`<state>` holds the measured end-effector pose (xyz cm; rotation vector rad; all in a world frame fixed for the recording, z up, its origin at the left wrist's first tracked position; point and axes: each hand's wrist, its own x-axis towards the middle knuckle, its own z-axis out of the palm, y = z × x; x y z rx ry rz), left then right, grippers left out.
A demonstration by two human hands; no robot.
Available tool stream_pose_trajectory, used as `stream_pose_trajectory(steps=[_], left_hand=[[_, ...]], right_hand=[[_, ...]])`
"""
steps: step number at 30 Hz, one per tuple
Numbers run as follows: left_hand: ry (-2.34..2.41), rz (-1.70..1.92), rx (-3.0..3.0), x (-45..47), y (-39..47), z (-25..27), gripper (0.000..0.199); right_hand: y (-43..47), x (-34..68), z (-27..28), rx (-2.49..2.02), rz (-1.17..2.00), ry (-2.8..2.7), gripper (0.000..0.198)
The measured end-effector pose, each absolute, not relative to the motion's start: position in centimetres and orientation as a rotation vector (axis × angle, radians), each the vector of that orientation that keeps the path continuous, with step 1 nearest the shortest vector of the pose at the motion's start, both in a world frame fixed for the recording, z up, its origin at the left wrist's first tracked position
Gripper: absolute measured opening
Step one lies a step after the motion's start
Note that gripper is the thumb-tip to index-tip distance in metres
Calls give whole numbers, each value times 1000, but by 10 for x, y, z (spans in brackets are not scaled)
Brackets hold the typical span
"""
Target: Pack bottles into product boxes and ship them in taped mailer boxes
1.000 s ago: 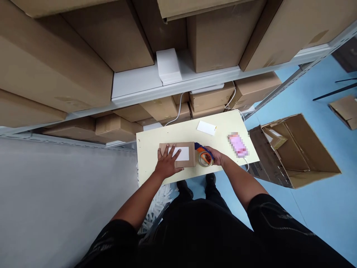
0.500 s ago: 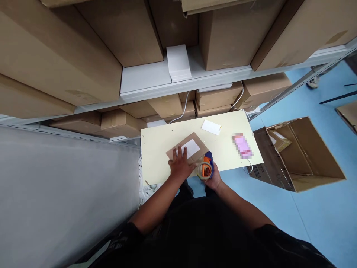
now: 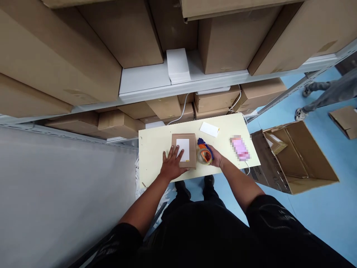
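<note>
A small brown cardboard box [image 3: 192, 150] with a white label [image 3: 183, 148] on top lies on the pale yellow table [image 3: 153, 156]. My left hand [image 3: 171, 165] rests on the box's left and front part, fingers spread over the label's edge. Just right of the box, my right hand [image 3: 216, 156] grips an orange and blue tape dispenser [image 3: 205, 150] with a roll of tape on it. Some of the right fingers are hidden behind the roll.
Behind the dispenser lies a white card [image 3: 209, 129], with a pixelated pink item [image 3: 240, 147] farther right. A large open carton [image 3: 309, 160] stands on the floor at right. Shelves of boxes [image 3: 111, 124] line the back. A person's legs [image 3: 320, 96] show at upper right.
The box has turned from slanted to nearly square with my view, my left hand staying on it. My right hand and the dispenser have shifted slightly up the table. A person's legs have appeared.
</note>
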<state>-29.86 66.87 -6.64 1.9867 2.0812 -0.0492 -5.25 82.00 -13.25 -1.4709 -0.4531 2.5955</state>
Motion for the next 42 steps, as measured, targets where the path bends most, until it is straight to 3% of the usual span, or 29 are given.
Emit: stream_pose_trajectory(steps=[5, 8, 15, 22, 32, 36, 42], left_hand=[[2299, 111, 1761, -258, 674, -71, 109], [2375, 216, 1625, -228, 669, -68, 113], [1913, -56, 2000, -282, 656, -43, 97], [2120, -98, 1970, -310, 686, -58, 98], [2349, -85, 1594, -251, 686, -55, 97], [2097, -113, 1728, -249, 660, -40, 104], [1836, -100, 2134, -307, 657, -45, 108]], right_hand=[[696, -30, -134, -1390, 2544, 50, 46], [676, -34, -129, -1334, 2440, 188, 51], [806, -31, -117, -1507, 2522, -203, 42], [864, -45, -118, -1664, 2625, -591, 43], [680, -44, -129, -1309, 2473, 26, 47], [742, -52, -122, -1290, 2392, -16, 51], [877, -63, -118, -1588, 2595, -571, 43]])
